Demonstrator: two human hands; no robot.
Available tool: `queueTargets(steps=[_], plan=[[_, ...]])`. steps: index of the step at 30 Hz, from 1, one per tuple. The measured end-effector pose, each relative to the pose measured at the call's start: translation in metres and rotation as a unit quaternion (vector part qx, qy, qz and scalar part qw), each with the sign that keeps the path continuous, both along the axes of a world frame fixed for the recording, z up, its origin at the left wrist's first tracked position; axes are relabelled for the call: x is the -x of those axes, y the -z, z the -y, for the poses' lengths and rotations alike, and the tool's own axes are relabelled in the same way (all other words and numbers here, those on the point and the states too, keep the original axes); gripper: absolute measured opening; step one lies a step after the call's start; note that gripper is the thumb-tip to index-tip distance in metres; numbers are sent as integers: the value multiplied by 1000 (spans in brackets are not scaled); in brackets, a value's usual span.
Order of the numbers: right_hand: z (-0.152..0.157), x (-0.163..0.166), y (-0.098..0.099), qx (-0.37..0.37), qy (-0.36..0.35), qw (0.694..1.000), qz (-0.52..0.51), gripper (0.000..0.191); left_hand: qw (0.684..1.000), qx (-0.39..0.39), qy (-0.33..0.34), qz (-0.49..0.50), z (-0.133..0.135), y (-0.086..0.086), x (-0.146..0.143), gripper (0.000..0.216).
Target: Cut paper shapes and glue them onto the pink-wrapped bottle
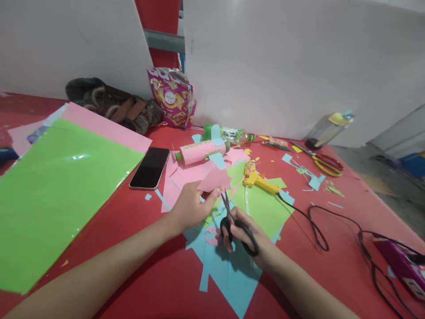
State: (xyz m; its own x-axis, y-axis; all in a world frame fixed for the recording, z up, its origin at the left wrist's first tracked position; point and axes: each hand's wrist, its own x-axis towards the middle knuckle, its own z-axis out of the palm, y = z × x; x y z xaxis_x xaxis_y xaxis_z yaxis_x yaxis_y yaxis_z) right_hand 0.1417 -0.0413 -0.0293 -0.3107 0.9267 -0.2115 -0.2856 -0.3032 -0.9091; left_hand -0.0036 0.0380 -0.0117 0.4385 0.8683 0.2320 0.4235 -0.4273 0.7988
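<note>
Between the thumb and fingers of my left hand [192, 206] is a piece of pink paper [214, 179]. My right hand [250, 235] has its fingers through the black handles of a pair of scissors [226, 206]. The blades stand slightly apart at the right edge of the pink paper. Below both hands lie blue paper [232, 279] and pink cut scraps [212, 235]. A yellow glue gun [262, 182] rests on green paper [275, 212] to the right. Behind the hands lies a bottle wrapped in pink paper [199, 153].
A phone [150, 168] and large green sheets [63, 190] lie at left. At the back are a snack bag [172, 97], a green-labelled bottle [229, 134] and a clear bottle [327, 131]. Larger scissors [327, 165] lie right. The glue gun's cord [312, 221] crosses toward a purple power strip [403, 266].
</note>
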Motion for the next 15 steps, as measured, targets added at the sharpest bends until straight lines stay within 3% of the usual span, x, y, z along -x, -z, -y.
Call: queueTargets(steps=[7, 15], plan=[[-2, -3, 3, -32, 4, 999, 1, 30, 988, 137, 64, 2, 3, -6, 1, 35], [-2, -2, 1, -33, 25, 999, 0, 31, 975, 199, 101, 2, 2, -3, 1, 34]])
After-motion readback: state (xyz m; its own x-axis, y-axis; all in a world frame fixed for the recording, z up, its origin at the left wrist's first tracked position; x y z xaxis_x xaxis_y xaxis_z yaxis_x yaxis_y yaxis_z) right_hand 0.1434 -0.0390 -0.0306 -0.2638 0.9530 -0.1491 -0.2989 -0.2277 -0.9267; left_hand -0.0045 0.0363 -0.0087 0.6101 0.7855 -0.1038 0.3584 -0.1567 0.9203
